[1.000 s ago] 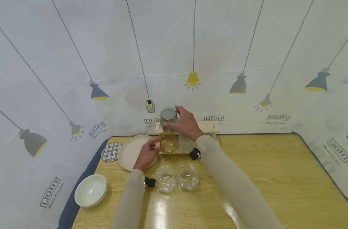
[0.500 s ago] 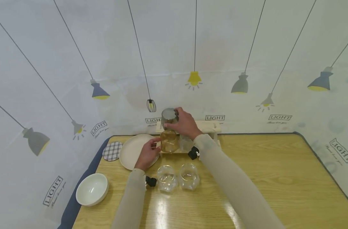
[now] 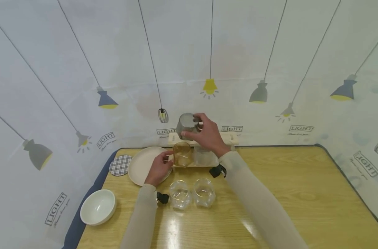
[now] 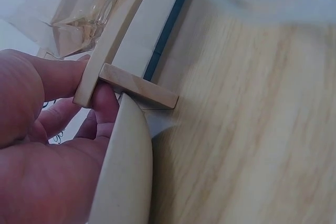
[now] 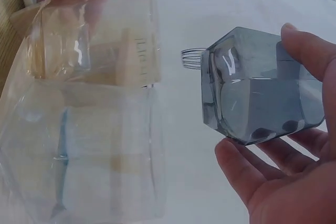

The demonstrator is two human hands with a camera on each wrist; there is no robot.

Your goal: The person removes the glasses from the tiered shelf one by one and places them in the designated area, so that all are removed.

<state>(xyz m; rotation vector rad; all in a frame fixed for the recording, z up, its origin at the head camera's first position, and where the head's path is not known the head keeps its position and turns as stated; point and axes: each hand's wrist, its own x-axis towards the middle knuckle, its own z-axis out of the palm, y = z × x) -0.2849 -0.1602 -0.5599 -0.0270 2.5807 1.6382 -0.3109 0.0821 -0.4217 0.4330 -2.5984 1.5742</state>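
Observation:
My right hand (image 3: 209, 135) holds a smoky grey faceted glass (image 3: 186, 126), raised above the wooden rack (image 3: 174, 139) at the back of the table. In the right wrist view, the thumb and fingertips grip the sides of this glass (image 5: 247, 93), apart from the rack. My left hand (image 3: 158, 169) is at the rack's left end; in the left wrist view, thumb and fingers pinch the end of its wooden rail (image 4: 100, 56). An amber glass (image 3: 182, 155) sits on the rack beside that hand. A clear glass (image 3: 203, 158) stands to its right, partly behind my right wrist.
Two clear glasses (image 3: 180, 195) stand on the table in front of the rack. A cream plate (image 3: 139, 169) lies beside the left hand, close to a checked round coaster (image 3: 120, 165). At the left edge is a white bowl (image 3: 98, 207). A printed wall sheet rises behind the rack.
My right hand has lifted the grey glass a little up and to the right, and the glass is now more tilted. The left hand has stayed at the rack's end.

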